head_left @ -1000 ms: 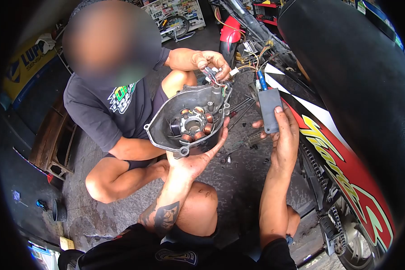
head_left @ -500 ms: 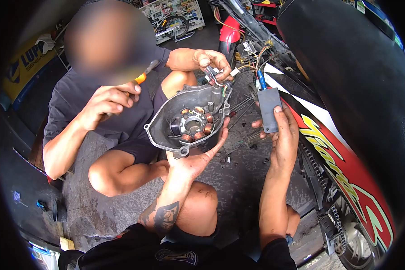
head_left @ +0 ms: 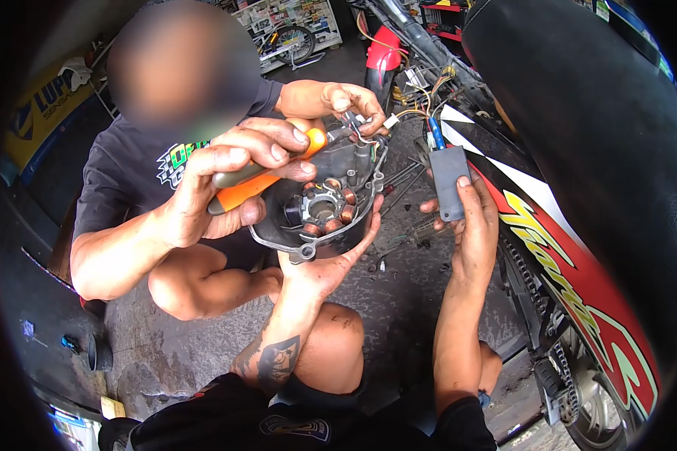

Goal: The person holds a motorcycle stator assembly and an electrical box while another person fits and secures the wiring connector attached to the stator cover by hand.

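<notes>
My left hand [head_left: 317, 274] supports an engine side cover [head_left: 359, 234] from below, palm up, fingers along its right side. Inside the cover sits a stator [head_left: 325, 210] with copper coils. My right hand [head_left: 475, 233] grips a flat dark grey electrical box [head_left: 449, 188], thumb on its face; blue-sleeved wires [head_left: 435, 134] enter its top. Across from me, a co-worker's hand [head_left: 237, 161] holds orange-handled pliers [head_left: 242, 194] over the cover, jaws toward the wires. The co-worker's other hand [head_left: 359, 105] pinches wires and a connector at the cover's upper edge.
A motorcycle with a black seat [head_left: 579, 120] and red side panel [head_left: 572, 278] stands at the right, its chain [head_left: 530, 293] below. Loose wiring [head_left: 432, 94] hangs from its frame. Tools [head_left: 402, 188] and a spring-like part [head_left: 426, 228] lie on the dirty floor.
The co-worker's pliers have swung from beside the face down and right, over the cover, with the jaws now near the wires. My two hands stay almost still.
</notes>
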{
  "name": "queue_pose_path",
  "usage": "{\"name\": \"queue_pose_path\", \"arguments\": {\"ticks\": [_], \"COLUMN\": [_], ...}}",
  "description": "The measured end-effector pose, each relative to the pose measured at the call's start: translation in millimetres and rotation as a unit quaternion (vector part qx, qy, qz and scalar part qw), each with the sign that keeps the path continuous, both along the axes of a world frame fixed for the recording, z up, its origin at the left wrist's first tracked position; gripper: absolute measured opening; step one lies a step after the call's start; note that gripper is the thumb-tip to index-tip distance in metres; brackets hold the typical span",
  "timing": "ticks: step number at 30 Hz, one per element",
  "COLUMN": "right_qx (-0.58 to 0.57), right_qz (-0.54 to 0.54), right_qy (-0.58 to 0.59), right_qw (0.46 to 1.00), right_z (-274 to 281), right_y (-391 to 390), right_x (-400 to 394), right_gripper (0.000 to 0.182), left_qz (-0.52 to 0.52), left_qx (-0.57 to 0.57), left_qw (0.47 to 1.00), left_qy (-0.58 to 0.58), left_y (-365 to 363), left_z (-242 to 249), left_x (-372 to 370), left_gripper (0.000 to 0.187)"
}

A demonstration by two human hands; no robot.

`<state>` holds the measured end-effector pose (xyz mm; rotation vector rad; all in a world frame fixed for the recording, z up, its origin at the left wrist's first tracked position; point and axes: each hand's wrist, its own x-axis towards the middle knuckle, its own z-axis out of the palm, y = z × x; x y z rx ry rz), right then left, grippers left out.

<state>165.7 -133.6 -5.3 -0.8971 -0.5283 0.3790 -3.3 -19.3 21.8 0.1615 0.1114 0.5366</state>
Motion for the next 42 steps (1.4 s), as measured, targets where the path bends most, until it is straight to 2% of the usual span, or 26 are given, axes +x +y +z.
{"name": "queue_pose_path", "arguments": {"ticks": [22,27,34,36,42], "right_qx": [0.002,0.001,0.004,0.003,0.005], "right_qz": [0.0,-0.001,0.0,-0.001,0.0], "right_qy": [0.004,0.004,0.005,0.007,0.007], "right_qw": [1.0,1.0,1.0,1.0,1.0], "right_z": [-0.8,-0.3,-0.1,0.4,0.3], "right_y": [0.1,0.0,-0.4,-0.6,-0.1], "right_x": [0.1,-0.7,-0.3,-0.5,-1.4], "right_gripper": [0.05,0.05,0.051,0.051,0.051], "left_qz": [0.005,0.003,0.007,0.013,0.002], "left_qx": [-0.015,-0.052,-0.047,-0.016,-0.04], "left_qw": [1.0,0.999,0.999,1.0,0.999], "left_qy": [0.005,0.013,0.017,0.005,0.015], "left_y": [-0.9,-3.5,-0.5,-2.8,-1.0], "left_z": [0.4,4.5,1.6,2.1,1.8], "left_x": [0.0,0.1,0.5,-0.1,-0.4], "left_gripper": [0.06,0.06,0.06,0.059,0.059]}}
